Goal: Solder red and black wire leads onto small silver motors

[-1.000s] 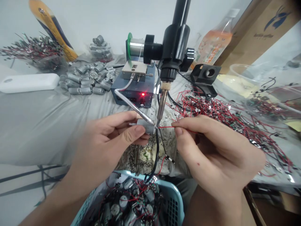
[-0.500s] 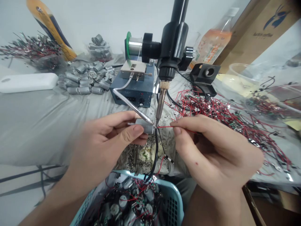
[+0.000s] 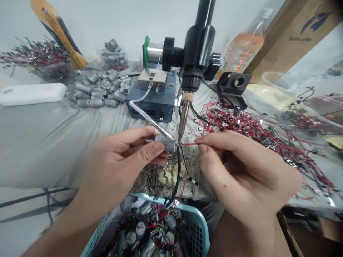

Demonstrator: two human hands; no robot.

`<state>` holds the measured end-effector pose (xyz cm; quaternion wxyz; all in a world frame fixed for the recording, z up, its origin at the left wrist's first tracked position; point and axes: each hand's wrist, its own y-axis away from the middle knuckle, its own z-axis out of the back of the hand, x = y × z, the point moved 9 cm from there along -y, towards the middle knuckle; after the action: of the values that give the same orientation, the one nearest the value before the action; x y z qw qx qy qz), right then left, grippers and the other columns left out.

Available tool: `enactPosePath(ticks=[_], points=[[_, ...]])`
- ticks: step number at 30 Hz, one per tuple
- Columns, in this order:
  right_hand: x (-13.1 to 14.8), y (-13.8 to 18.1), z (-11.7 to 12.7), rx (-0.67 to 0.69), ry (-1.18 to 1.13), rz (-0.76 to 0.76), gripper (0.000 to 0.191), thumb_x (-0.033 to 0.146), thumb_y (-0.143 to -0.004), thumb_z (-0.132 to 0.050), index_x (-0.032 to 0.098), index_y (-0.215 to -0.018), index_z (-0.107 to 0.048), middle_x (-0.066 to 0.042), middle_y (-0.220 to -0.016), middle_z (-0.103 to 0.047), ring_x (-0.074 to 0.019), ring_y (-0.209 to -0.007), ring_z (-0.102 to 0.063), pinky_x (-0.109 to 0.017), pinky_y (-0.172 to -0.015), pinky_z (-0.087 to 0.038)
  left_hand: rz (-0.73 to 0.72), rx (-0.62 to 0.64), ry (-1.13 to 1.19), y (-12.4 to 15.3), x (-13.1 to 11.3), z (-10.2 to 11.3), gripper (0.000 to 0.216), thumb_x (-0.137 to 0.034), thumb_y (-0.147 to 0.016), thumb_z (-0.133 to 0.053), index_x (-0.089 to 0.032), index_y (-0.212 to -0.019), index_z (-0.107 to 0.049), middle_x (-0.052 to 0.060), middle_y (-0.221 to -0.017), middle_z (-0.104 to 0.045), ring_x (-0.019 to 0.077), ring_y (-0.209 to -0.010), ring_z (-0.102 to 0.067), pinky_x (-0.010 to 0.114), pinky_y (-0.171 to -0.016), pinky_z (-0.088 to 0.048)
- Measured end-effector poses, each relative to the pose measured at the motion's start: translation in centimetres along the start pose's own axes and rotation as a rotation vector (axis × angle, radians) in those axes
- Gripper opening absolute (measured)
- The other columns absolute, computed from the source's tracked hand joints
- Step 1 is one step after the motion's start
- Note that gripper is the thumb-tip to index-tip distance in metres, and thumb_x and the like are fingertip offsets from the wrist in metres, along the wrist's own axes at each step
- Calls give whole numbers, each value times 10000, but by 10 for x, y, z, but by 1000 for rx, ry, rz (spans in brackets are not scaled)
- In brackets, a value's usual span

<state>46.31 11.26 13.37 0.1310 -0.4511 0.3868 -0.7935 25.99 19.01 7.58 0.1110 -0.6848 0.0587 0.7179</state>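
Note:
Between the thumb and fingers of my left hand (image 3: 125, 157) lies a small grey electric motor (image 3: 167, 143), held sideways with its terminal end facing right. My right hand (image 3: 238, 171) pinches a thin red wire (image 3: 189, 144), whose far end reaches the motor's terminal. Right at that spot is the tip of a soldering iron (image 3: 183, 119), clamped pointing down in a black stand (image 3: 197, 50). A metal solder feed tube (image 3: 152, 122) slants down to the same joint, over the motor. The exact contact at the terminal is too small to make out.
Below sits a light blue basket (image 3: 202, 223) of wired motors. A blue solder feeder box (image 3: 150, 103) stands behind, beside loose grey motors (image 3: 96, 89). Red wires (image 3: 241, 123) are heaped at right, near an orange drink bottle (image 3: 243, 50) and a black iron holder (image 3: 233, 89).
Almost nothing differs. Both hands keep their grips on the motor and the red wire, and the view has shifted very slightly.

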Motion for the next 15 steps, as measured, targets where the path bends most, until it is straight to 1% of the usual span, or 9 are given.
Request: enactPosePath(ticks=[3,7,15], points=[[-1,0,0,0,-2,-8,172,64,-1000,-746,228,-987,-797,48,-784,-709,-81,-633,-578,-279,-559,-455,18,-7,-5,1,2,1,115,-411,-1002,-953,-321,-1074,-955,-27,-932,-912,118,-776,-871,93,-709,-670],[-1,1,0,-1,-6,-13,189,53,-998,-751,231,-1011,-810,44,-803,-726,-85,-651,-598,-284,-576,-473,-1,-2,0,2,2,2,114,-427,-1006,-951,-332,-1069,-954,-36,-928,-905,114,-779,-871,88,-722,-671],[-2,3,0,-5,-10,-11,197,47,-1002,-756,232,-1028,-818,47,-806,-715,-75,-654,-589,-271,-592,-482,-9,4,-26,1,0,2,128,-454,-1028,-942,-345,-1094,-952,-43,-986,-926,100,-802,-883,68,-739,-659]])
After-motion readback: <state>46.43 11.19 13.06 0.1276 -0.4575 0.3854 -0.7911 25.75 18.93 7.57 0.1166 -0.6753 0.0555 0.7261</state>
